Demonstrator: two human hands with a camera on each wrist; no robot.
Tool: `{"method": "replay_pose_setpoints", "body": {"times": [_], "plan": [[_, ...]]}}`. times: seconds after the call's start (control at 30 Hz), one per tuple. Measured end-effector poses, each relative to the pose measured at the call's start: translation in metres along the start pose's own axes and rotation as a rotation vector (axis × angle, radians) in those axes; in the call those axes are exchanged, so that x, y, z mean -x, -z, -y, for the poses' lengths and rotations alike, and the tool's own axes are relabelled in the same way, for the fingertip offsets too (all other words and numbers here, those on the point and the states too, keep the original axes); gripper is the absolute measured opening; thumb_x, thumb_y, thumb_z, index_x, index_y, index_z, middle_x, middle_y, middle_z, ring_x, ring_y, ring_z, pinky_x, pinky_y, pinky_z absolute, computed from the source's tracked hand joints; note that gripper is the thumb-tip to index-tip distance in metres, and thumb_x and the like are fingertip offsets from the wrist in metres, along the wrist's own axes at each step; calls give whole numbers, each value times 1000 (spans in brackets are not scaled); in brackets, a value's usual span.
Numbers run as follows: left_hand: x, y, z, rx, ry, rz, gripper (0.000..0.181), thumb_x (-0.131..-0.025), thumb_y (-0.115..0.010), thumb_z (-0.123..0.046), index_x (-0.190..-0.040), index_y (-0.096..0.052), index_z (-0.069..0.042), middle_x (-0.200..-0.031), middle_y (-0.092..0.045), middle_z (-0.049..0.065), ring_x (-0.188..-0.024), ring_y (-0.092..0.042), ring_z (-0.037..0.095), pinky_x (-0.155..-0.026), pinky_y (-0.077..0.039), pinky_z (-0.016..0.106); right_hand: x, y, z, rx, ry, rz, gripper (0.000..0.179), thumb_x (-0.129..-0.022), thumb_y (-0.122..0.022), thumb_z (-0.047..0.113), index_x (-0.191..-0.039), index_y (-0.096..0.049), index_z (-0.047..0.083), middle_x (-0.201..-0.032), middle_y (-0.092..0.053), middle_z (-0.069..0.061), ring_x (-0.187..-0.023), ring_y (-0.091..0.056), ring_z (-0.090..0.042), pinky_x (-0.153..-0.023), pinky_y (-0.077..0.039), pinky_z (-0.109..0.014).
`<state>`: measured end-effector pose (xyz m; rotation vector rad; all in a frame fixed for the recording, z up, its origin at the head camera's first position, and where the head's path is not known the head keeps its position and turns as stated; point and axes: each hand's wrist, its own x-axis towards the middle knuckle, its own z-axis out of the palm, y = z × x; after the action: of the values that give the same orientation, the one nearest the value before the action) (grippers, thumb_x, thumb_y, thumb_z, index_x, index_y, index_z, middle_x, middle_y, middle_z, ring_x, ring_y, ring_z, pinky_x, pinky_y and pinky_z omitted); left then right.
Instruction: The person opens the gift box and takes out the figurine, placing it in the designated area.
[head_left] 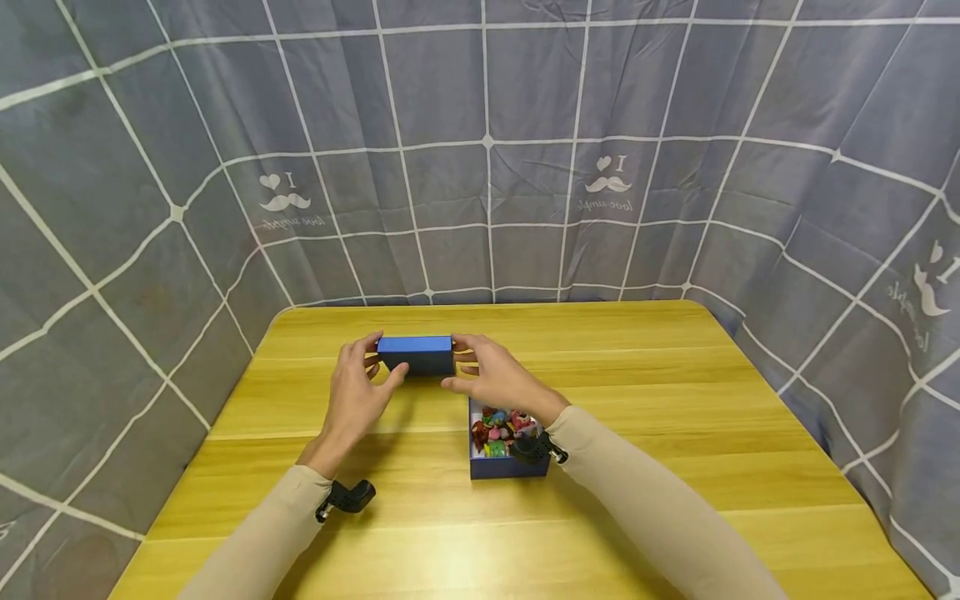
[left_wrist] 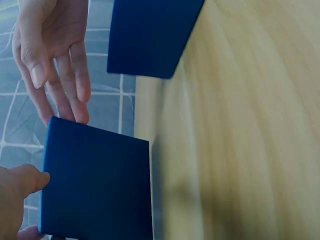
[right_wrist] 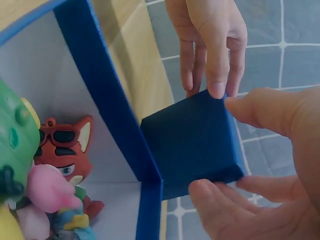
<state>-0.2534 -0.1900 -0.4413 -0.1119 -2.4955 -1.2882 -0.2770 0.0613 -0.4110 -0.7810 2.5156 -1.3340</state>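
Note:
A dark blue box point(head_left: 416, 357) with a brighter blue top face is held level between both hands, over the far part of the table. My left hand point(head_left: 356, 404) grips its left end, the thumb across the near face and the fingers round the far side. At the right end, my right hand point(head_left: 498, 375) holds it by the fingers, its thumb close to the lower near corner. In the right wrist view the box's square side point(right_wrist: 192, 142) appears between the two hands. Under the right forearm stands an open blue box point(head_left: 510, 467) of small colourful figurines point(head_left: 498, 429).
The wooden table point(head_left: 637, 358) has yellow grain and a rounded far edge. Grey curtains point(head_left: 525, 183) with white grid lines hang behind it and along both sides. A fox figurine with sunglasses point(right_wrist: 65, 155) leans inside the white-lined box, beside a green figurine point(right_wrist: 17, 135).

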Motion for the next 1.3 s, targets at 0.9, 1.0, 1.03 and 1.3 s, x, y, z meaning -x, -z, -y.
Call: {"method": "replay_pose_setpoints", "body": {"times": [0.9,1.0,1.03,1.3], "plan": [[8,10,16,-264,83,130,62,-98,-79,-26,-145,-54,7,-137,-57,31,-124,-60,47,-101,-54,56,-13,-8,-1,205,-43,224,75,-104,-71,37,-165,-38,8,-169,-44,-12,-153,-47,-32,-123,-43,-49],[9,10,15,-299,75,130,63,-98,-79,-26,-147,-54,7,-139,-55,32,-127,-58,48,-102,-53,58,-11,-6,-2,194,-42,214,72,-105,-71,35,-165,-40,9,-168,-46,-11,-153,-47,-33,-123,-43,-50],[9,10,15,-307,70,129,64,-98,-79,-26,-147,-54,7,-140,-54,33,-127,-58,48,-101,-53,58,-10,-5,-2,192,-38,209,72,-105,-71,35,-164,-41,10,-168,-47,-10,-153,-48,-33,-123,-43,-50],[12,6,12,-314,13,141,62,-100,-77,-33,-148,-57,0,-143,-54,29,-128,-58,46,-105,-51,61,-6,2,-7,193,16,173,62,-106,-69,35,-159,-49,11,-163,-53,-8,-148,-53,-34,-120,-46,-51]]}}
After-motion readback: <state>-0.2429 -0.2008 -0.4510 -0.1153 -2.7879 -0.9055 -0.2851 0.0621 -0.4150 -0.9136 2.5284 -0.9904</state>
